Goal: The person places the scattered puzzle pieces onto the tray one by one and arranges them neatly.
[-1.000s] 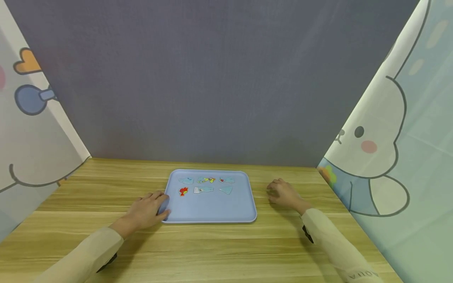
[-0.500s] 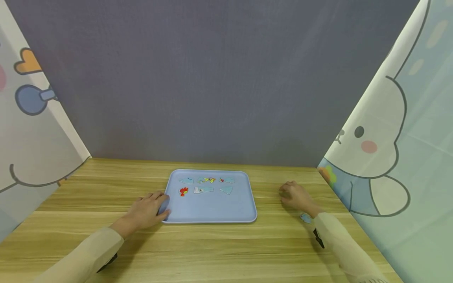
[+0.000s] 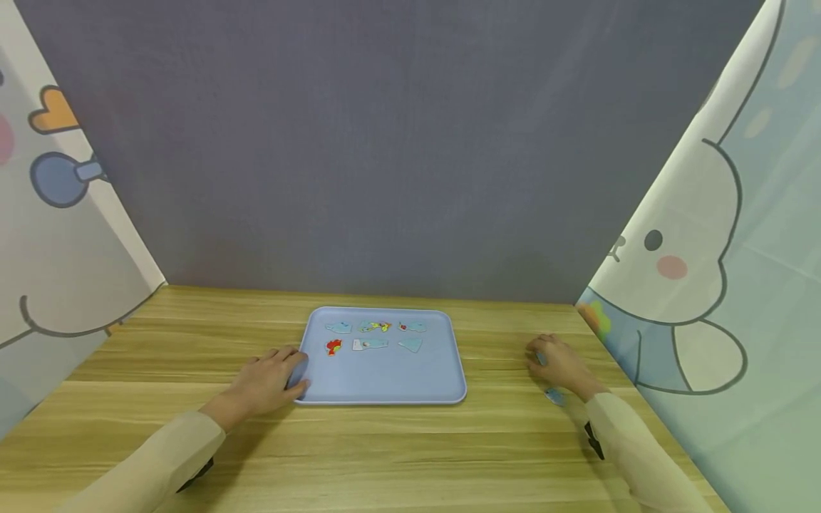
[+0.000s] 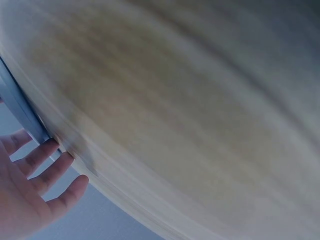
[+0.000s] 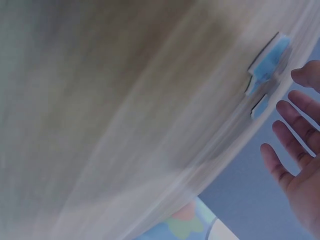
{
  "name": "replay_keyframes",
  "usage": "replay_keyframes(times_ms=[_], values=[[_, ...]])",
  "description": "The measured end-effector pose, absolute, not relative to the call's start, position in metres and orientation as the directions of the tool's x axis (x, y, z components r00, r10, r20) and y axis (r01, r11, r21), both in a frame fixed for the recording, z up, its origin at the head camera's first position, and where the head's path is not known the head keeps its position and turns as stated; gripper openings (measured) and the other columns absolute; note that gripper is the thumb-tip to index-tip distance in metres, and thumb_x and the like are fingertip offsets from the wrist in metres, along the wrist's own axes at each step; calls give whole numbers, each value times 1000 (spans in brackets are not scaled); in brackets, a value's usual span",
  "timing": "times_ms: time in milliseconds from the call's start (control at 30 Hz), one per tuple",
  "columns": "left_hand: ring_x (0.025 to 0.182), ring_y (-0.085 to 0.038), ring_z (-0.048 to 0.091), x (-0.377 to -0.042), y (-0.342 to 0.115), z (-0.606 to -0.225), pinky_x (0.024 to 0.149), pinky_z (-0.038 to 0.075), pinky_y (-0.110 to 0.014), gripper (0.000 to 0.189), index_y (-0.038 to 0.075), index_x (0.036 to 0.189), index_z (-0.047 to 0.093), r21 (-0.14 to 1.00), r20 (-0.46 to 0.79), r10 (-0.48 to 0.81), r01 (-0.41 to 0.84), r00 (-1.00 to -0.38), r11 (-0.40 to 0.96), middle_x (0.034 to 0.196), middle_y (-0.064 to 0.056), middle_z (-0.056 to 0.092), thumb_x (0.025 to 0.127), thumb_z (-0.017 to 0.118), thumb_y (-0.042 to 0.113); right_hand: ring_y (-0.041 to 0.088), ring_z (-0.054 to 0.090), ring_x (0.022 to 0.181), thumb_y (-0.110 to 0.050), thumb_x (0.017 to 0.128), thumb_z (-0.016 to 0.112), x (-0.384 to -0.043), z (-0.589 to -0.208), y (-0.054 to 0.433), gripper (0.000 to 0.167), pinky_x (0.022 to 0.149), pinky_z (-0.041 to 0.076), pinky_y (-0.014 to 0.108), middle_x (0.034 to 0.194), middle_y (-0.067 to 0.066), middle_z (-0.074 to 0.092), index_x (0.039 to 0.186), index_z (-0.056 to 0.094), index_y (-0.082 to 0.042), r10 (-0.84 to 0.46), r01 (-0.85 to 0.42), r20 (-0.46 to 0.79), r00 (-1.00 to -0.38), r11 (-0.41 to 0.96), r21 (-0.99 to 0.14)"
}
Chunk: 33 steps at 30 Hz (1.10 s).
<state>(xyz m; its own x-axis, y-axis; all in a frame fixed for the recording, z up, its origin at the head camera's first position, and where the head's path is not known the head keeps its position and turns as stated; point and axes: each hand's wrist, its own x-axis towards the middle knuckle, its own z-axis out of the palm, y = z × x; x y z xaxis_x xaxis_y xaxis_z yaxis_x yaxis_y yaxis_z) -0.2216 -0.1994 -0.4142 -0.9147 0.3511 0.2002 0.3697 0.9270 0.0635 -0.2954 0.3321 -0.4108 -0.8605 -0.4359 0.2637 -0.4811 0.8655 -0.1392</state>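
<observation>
My left hand (image 3: 266, 379) rests at the left edge of a pale blue tray (image 3: 385, 381). Its loosely spread fingers touch the tray's rim in the left wrist view. Several flat puzzle pieces lie in two rows on the tray, among them a red one (image 3: 333, 347) and a pale blue one with yellow figures (image 3: 375, 327). To the tray's right, my right hand (image 3: 563, 363) hovers low over the table, fingers loosely bent. A blue puzzle piece (image 3: 541, 359) shows by its fingers, and another piece (image 3: 554, 397) lies near the wrist. Light-blue pieces (image 5: 270, 59) sit just beyond the fingertips in the right wrist view.
The wood-grain table (image 3: 385, 456) ends at a grey wall panel (image 3: 385, 157) behind the tray. Cartoon-printed curtains (image 3: 693, 271) flank both sides. Beige sleeves cover both forearms.
My right hand has moved rightward, away from the tray. A puzzle piece near its wrist and another by its fingers have come into view. The left hand and the tray stay put.
</observation>
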Motion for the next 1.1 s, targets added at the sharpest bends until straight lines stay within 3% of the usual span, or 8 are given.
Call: replay_keyframes(times_ms=[200,567,1100], values=[[108,-42,53,-223,-199,-415,77,45,-61,48,7,118,56,61,206,352,371,-913,927,123,-16,54,84,60,40,39,55,100,-13,77,69,-296,-415,339,28,85,45,53,103,14,62,101,63,1,-399,-445,257,-880,882,-157],[107,-42,54,-223,-199,-415,76,45,-61,47,7,117,57,62,213,353,373,-911,926,122,-16,55,84,60,40,29,53,87,-14,76,69,-294,-417,347,29,72,49,43,99,12,61,100,63,1,-369,-403,225,-902,906,-129],[107,-43,54,-222,-198,-416,77,45,-62,48,7,118,56,55,206,350,368,-914,928,123,-17,54,84,60,41,26,52,80,-7,73,68,-290,-419,348,28,69,49,42,93,14,62,98,63,3,-369,-414,272,-889,901,-130]])
